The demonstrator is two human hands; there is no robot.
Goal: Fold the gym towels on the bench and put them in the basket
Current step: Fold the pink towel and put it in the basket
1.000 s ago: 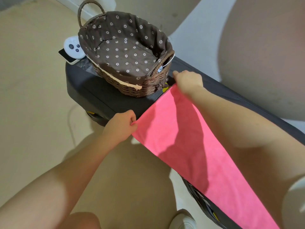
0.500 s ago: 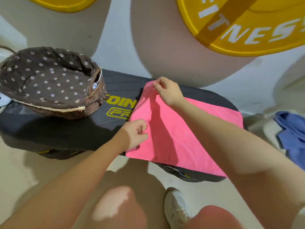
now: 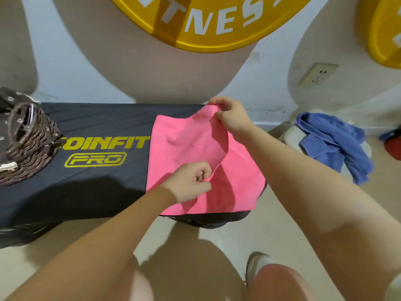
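Carried rightward across the black padded counter [image 3: 97, 127], the pink microfibre towel's [image 3: 184, 144] edge is now doubled over.
Its corners are pinched by left hand [image 3: 187, 181] and right hand [image 3: 231, 117] fingers; the wicker basket [image 3: 28, 144] lies at nine o'clock.

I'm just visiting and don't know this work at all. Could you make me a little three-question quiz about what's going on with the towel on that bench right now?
1. True or false: both hands hold the pink towel.
2. Which towel lies off the bench, to the right? A) pink B) blue C) white
3. Fill in: the wicker basket stands at the bench's ____ end.

Key:
1. True. The left hand pinches the near corner and the right hand pinches the far corner of the edge being folded over.
2. B. The blue towel is crumpled on a pale object beside the bench.
3. Left.
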